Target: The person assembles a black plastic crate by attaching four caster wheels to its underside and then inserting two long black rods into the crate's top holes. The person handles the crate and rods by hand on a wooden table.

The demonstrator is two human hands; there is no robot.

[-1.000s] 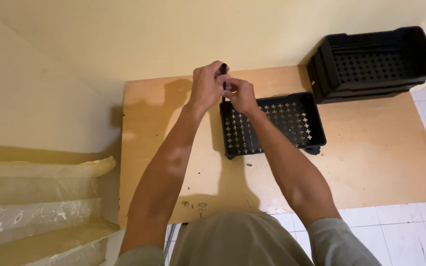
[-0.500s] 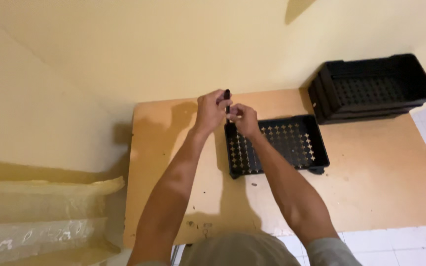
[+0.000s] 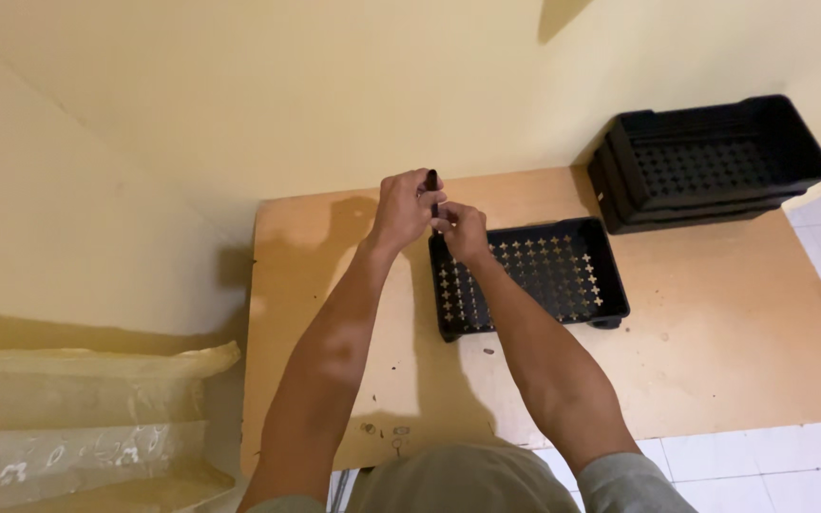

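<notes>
Together, left hand [image 3: 403,204] and right hand [image 3: 464,230] pinch a dark rod [image 3: 432,182].

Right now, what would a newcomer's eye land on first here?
The two hands meeting at the middle: the left hand grips a small dark stick-like object while the right hand pinches at it, just above the far left corner of a black perforated tray on the wooden board. Next, the stack of black trays at the board's far right corner, against the yellow wall.
</notes>
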